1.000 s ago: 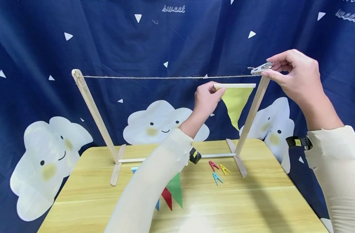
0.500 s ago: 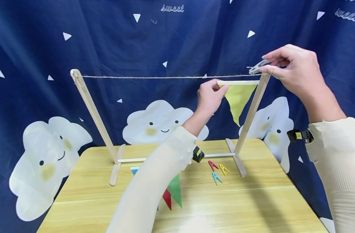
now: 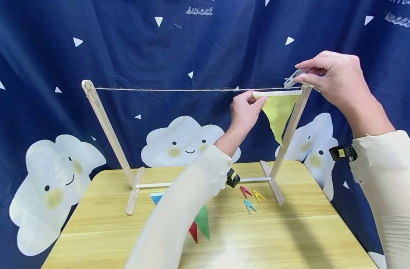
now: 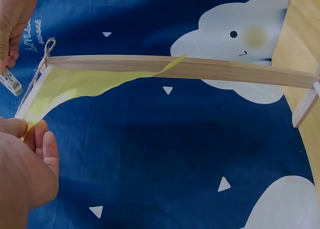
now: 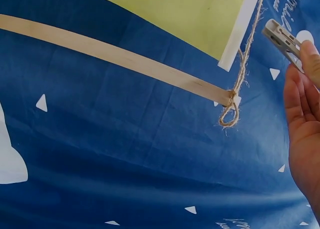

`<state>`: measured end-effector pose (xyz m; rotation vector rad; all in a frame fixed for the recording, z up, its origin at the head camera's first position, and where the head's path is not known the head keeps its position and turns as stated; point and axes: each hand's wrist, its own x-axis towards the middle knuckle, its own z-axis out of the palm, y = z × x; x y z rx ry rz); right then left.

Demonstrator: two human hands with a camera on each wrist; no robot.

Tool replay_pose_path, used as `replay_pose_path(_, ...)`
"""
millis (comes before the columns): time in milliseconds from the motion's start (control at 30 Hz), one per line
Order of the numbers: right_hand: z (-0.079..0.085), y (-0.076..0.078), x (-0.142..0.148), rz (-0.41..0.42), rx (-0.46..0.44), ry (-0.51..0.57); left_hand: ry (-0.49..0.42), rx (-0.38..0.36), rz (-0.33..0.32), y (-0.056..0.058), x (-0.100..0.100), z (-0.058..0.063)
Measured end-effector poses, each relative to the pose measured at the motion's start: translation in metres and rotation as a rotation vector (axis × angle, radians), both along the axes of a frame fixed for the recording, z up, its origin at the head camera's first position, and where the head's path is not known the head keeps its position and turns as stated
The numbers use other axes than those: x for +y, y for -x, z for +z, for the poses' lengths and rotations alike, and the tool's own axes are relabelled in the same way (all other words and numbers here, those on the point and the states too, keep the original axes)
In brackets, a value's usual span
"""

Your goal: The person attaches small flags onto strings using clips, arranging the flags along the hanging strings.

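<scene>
My left hand (image 3: pixel 247 110) pinches the left end of a yellow triangular pennant (image 3: pixel 278 112) by its white top strip. That strip lies just under a twine line (image 3: pixel 164 89) strung between two wooden posts, near the right post (image 3: pixel 292 129). Between thumb and fingers my right hand (image 3: pixel 339 86) holds a grey clothespin (image 3: pixel 293 77), just above the twine by the right post's top. In the right wrist view the clothespin (image 5: pixel 285 41) stands apart from the twine and the pennant's white edge. The left wrist view shows the pennant (image 4: pixel 75 89) stretched from my left fingers.
On the wooden table (image 3: pixel 312 220) lie a red clothespin (image 3: pixel 245 191), a yellow one (image 3: pixel 258 196) and a blue one (image 3: pixel 249 206). A green pennant (image 3: pixel 202 223), a red one (image 3: pixel 193 232) and a blue one (image 3: pixel 156 197) lie partly hidden under my left forearm. A blue curtain (image 3: pixel 124 37) hangs behind.
My left hand has raised the yellow pennant and shifted it right, closer to the twine. My right hand has moved slightly left and tilted the clothespin more steeply downward.
</scene>
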<state>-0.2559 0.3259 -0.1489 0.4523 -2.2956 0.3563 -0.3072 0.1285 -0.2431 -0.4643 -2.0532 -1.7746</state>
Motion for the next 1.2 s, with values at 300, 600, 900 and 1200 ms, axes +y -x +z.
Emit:
replay_pose_path(300, -0.001, 0.004, -0.001, 0.006, 0.006, -0.019, -0.023, -0.009, 0.006, 0.001, 0.005, -0.001)
replay_pose_path(600, -0.001, 0.006, -0.003, -0.013, -0.039, -0.030, -0.061, 0.000, -0.003, 0.003, 0.009, 0.001)
replay_pose_path(900, -0.002, 0.007, -0.002, -0.019, -0.049, -0.020, -0.041, -0.003, 0.001, 0.007, 0.010, 0.002)
replay_pose_path(1200, -0.003, 0.010, -0.001, -0.002, -0.038, -0.028, -0.095, 0.010, -0.024, 0.007, 0.011, 0.003)
